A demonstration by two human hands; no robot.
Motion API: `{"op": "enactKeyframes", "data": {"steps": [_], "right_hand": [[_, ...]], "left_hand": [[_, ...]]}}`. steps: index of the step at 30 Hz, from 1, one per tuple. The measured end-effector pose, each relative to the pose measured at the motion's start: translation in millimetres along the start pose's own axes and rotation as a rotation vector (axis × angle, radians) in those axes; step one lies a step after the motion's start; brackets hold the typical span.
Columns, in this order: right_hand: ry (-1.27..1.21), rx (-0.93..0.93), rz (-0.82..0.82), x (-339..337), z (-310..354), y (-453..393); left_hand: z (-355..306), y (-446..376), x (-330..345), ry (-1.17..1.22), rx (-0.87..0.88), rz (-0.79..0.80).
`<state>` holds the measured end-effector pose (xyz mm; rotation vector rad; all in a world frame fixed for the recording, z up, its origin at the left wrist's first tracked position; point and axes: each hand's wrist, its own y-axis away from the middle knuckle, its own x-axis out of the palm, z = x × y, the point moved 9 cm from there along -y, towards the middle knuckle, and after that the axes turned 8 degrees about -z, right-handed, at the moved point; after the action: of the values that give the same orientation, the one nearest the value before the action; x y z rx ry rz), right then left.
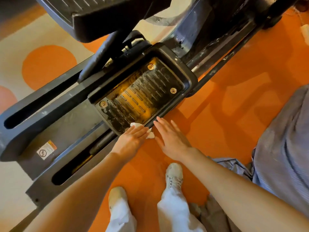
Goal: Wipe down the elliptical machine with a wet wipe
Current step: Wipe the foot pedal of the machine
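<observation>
The elliptical machine's near foot pedal (pixel 177 64) is a black ribbed tray with a raised rim and three brass bolts, set on grey rails (pixel 55 106). My left hand (pixel 132 139) lies flat on a crumpled white wet wipe (pixel 150 134), pressing it against the pedal's near rim. My right hand (pixel 172 139) hovers just right of it over the orange floor, fingers spread and holding nothing, its fingertips close to the rim.
A second pedal (pixel 100 15) sits higher at the top. The floor (pixel 217 106) is orange with cream patches. My white shoes (pixel 173 174) and trousers stand below the hands. Blue-grey cloth (pixel 284 139) hangs at the right.
</observation>
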<state>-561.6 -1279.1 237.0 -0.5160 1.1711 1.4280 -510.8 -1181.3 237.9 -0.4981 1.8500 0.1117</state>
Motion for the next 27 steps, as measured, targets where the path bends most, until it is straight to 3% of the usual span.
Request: {"op": "enactKeyframes", "data": {"steps": [5,18,27], "right_hand": [[0.009,-0.114,0.048,9,3,-9],[-0.057,-0.28,-0.004,30,24,-29],[0.134,-0.485,-0.27,36,27,-27]], "left_hand": [[1,6,3,0.004,-0.117,-0.043],[4,28,-3,0.112,-0.151,-0.167],[4,65,0,0.002,-0.306,-0.202]]}}
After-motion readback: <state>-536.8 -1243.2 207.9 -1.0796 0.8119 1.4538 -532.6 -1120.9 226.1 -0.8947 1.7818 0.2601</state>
